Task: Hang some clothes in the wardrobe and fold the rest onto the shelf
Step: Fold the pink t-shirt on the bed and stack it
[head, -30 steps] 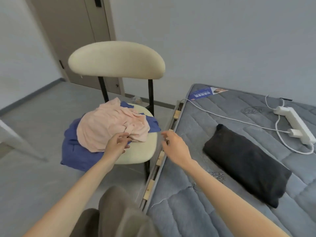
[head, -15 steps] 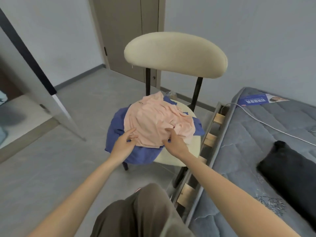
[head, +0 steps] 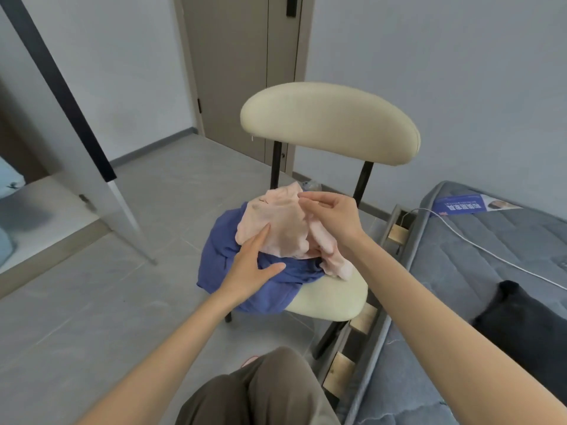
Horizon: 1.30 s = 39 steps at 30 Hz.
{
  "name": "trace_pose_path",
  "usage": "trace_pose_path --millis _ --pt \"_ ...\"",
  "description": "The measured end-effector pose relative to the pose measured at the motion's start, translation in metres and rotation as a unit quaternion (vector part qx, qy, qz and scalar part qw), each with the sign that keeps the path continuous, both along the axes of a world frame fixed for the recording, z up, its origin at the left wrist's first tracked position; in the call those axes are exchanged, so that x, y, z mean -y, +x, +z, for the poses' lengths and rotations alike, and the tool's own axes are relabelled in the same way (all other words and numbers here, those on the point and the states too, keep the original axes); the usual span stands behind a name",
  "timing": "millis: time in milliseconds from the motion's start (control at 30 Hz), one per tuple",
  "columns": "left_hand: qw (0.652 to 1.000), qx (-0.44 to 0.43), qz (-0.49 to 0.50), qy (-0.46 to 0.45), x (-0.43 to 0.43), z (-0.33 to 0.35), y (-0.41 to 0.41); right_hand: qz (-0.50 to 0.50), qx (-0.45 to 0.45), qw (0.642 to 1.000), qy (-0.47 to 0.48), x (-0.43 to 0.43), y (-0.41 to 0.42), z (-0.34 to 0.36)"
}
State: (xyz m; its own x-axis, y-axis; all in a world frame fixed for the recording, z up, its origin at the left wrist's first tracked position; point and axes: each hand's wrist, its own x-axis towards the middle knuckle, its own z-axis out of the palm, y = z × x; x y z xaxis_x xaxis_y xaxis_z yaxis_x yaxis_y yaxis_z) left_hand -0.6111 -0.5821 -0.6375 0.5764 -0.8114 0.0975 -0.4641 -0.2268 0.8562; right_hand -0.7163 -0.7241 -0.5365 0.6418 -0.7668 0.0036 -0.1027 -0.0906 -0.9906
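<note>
A cream chair seat point(head: 331, 299) on the grey floor point(head: 92, 302) carries a blue garment point(head: 221, 265) draped over its edge, with a pink garment point(head: 282, 228) on top. Just beside it, a grey mattress point(head: 460, 271) bears a black garment point(head: 527, 326) and a white cable point(head: 491, 253).

On the cream chair point(head: 331, 299), the right hand point(head: 333, 216) pinches the pink garment point(head: 276, 228) at its top; the left hand point(head: 251, 268) lies flat across the blue garment point(head: 221, 259) beneath.

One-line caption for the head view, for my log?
Right hand pinches the pink garment atop the blue garment on the chair; left hand rests flat on both.
</note>
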Motion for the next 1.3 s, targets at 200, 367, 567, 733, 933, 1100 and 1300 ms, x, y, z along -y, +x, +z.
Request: trace_pose_path --millis 200,367,567,733,933,1100,1300 --pt "0.996 0.067 0.04 -0.032 0.015 0.054 -0.019 0.083 0.114 0.984 0.107 -0.009 -0.023 0.091" --pt "0.986 0.134 0.054 -0.086 0.033 0.094 -0.031 0.11 0.18 0.97 0.124 -0.014 -0.054 0.14" --pt "0.983 0.054 0.068 -0.162 0.029 0.165 -0.055 0.007 0.253 0.962 0.1 -0.003 -0.094 0.17" --pt "0.977 0.043 0.023 -0.206 0.024 0.239 -0.072 -0.09 0.27 0.954 0.096 0.012 -0.121 0.171" --pt "0.978 -0.019 -0.005 -0.209 0.019 0.3 -0.103 0.084 0.063 0.993 -0.06 0.012 -0.132 0.137" --pt "0.966 -0.115 -0.03 -0.231 0.018 0.316 -0.113 0.204 -0.025 0.962 -0.182 -0.013 -0.134 0.096" --pt "0.917 -0.246 -0.09 -0.299 0.01 0.331 -0.109 -0.043 -0.247 0.923 -0.292 0.005 -0.132 0.043"
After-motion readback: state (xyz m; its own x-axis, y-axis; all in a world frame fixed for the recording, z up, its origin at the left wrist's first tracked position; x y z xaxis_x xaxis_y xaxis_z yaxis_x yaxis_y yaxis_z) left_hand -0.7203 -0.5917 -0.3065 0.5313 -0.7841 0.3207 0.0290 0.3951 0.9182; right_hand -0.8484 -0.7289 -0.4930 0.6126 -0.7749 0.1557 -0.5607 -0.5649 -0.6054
